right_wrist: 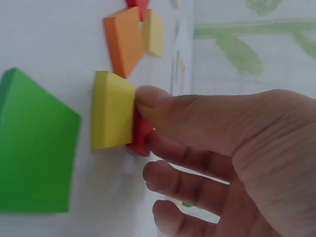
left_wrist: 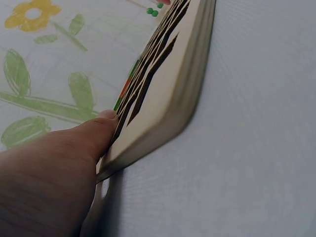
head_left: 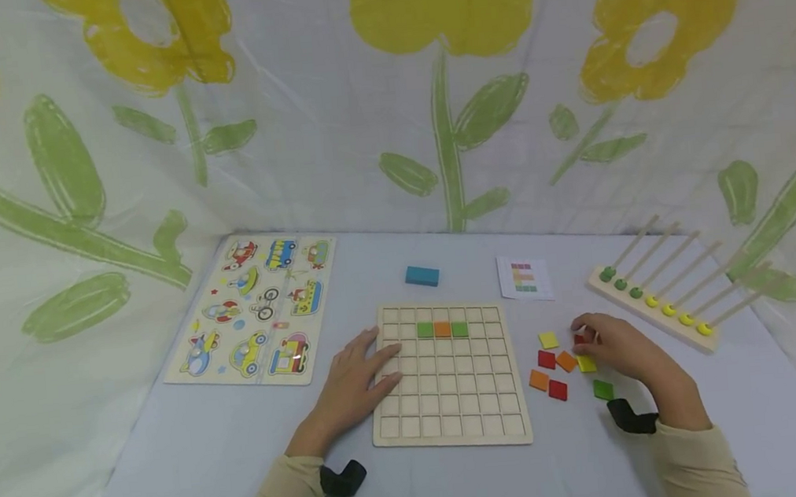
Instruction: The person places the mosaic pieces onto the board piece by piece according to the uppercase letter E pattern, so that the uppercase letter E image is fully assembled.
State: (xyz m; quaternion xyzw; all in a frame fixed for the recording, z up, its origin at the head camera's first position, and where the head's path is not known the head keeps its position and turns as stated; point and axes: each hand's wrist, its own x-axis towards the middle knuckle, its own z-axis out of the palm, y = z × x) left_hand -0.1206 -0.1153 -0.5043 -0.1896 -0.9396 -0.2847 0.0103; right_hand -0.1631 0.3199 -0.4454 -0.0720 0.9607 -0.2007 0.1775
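A wooden grid board (head_left: 452, 428) lies flat, with two green tiles (head_left: 425, 330) and an orange tile (head_left: 442, 329) between them in one row. My left hand (head_left: 353, 383) rests on its left edge, fingers spread; the left wrist view shows the thumb (left_wrist: 106, 118) on the rim. To the board's right, my right hand (head_left: 620, 345) pinches a red tile (right_wrist: 142, 134) between thumb and index finger. A yellow tile (right_wrist: 113, 111) lies right beside those fingertips and partly hides the red one. A green tile (head_left: 603, 389) and an orange tile (head_left: 566, 361) lie nearby.
More loose tiles, including a red one (head_left: 557, 390), lie right of the board. Behind are a blue block (head_left: 422, 276) and a pattern card (head_left: 544, 289). A vehicle puzzle board (head_left: 236, 347) lies left; a pegged bead rack (head_left: 660, 316) stands right.
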